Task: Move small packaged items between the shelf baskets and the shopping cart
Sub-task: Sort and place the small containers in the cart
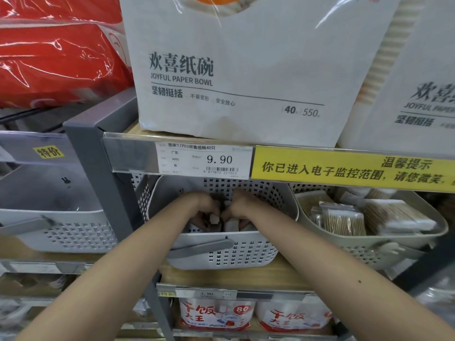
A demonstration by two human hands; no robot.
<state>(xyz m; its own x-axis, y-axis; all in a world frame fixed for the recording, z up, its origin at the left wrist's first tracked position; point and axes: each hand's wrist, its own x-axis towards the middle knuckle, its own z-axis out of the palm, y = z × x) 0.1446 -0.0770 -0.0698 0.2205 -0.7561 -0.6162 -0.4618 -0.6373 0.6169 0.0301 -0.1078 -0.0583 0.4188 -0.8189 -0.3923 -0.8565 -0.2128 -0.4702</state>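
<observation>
Both hands are down in the middle basket (221,244) on the shelf, side by side, nearly touching each other. The left hand (205,209) has its fingers curled down over some small packets (222,221), and the right hand (237,207) looks the same, curled onto the same little pile. I can make out a couple of pale blocky packets between the knuckles, but not how many each hand actually has, or whether the grip is firm or they're just scooping.

My read: this is the pick-up end of things, gathering packets out of the basket. No cart in view, so it's presumably behind or below the camera.

Next move probably calls for closing properly on a handful, then lifting straight up and back over the basket's front wall without catching the grey handle (200,248) hanging there. The shelf edge with the price tag (204,159) sits low over the basket, so there's not much headroom for the wrists.

The basket to the right (369,244) holds bagged cotton swabs (342,221); the left basket (56,230) is too blurred to say what's in it.
</observation>
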